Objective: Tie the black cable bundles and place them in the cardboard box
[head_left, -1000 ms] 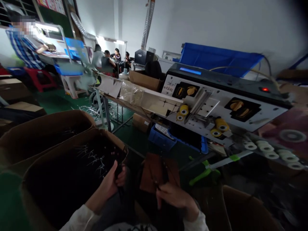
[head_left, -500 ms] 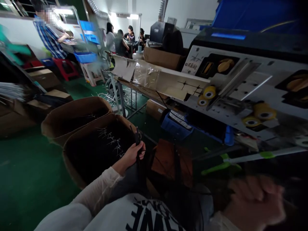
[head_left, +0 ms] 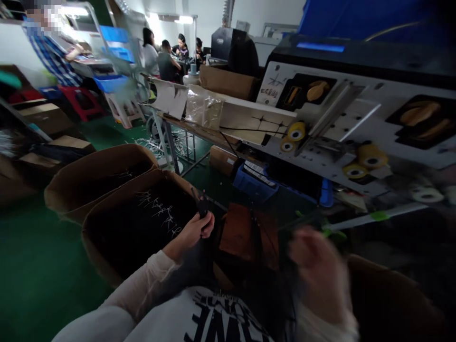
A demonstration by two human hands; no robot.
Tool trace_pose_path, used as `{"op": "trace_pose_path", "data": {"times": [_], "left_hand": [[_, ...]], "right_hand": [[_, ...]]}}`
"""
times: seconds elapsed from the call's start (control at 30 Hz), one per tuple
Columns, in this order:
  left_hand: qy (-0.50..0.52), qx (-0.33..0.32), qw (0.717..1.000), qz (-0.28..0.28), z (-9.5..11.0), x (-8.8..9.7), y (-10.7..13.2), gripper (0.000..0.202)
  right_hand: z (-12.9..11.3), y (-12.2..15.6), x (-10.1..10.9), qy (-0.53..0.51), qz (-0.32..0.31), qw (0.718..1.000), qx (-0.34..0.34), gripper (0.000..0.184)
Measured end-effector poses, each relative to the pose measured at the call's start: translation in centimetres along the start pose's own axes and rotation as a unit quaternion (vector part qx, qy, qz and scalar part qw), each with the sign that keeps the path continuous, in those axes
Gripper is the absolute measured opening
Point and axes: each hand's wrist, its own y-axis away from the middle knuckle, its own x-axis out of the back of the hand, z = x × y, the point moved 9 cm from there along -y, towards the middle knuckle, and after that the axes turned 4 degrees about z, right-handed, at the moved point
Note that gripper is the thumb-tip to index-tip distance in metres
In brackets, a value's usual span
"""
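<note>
Head view: left hand (head_left: 195, 232) clamped on a dark strand bundle (head_left: 203, 206), right hand (head_left: 317, 270) apart, blurred, grip unclear; risk of strands slipping into the cardboard box (head_left: 121, 194) from a slack hold.

My head camera looks forward and down, close above my left hand (head_left: 195, 231) and right hand (head_left: 317, 270), with the room (head_left: 167, 28) stretching beyond.

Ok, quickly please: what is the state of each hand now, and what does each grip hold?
Left hand: closed, holding a small dark object.
Right hand: too blurred, cannot be told.
</note>
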Motion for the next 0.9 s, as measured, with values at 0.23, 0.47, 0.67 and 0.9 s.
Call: {"op": "trace_pose_path", "data": {"times": [0.23,0.47,0.67,0.9], "left_hand": [[-0.026,0.081,0.993,-0.077,-2.5,-5.0,1.6,0.039],[-0.06,0.08,0.995,-0.029,-2.1,-4.9,1.2,0.047],[-0.067,0.083,0.993,-0.041,-2.6,-5.0,0.8,0.043],[-0.067,0.107,0.992,-0.021,-2.7,-5.3,0.6,0.039]], "right_hand": [[2.5,-1.9,-11.6,-0.13,-0.136,0.98,-0.07,0.036],[2.5,-1.7,-11.4,-0.032,-0.147,0.988,-0.029,0.031],[2.9,-1.5,-11.0,0.049,-0.142,0.989,0.006,0.031],[3.2,-1.0,-11.1,0.062,-0.17,0.984,-0.007,0.031]]}}
